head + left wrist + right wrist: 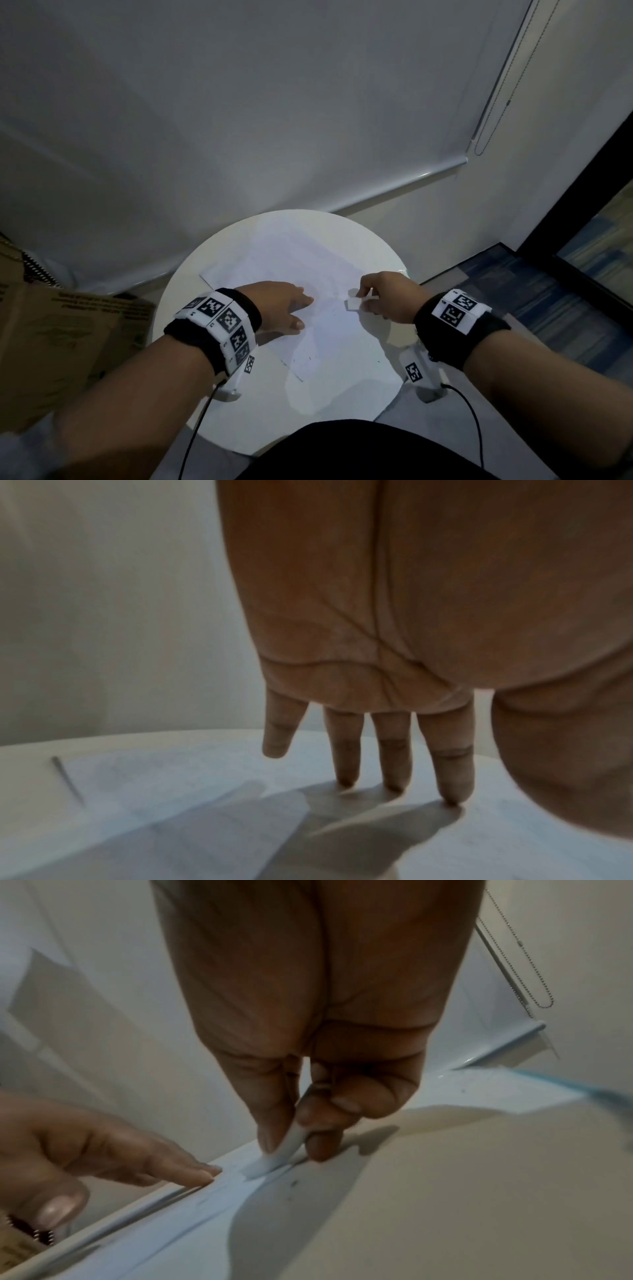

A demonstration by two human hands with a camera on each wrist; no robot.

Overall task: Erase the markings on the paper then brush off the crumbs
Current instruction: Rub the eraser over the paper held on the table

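Head view: our right hand pinches the eraser onto the paper, just right of our left hand, whose straight fingers pin the sheet.

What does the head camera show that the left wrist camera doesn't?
Only the head view shows the right hand pinching a white eraser, the whole round table, a cardboard box and both wristbands. Only the left wrist view shows the left hand's palm from below, with three straight fingertips pressing down and the little finger lifted. Both show the paper under the left hand.
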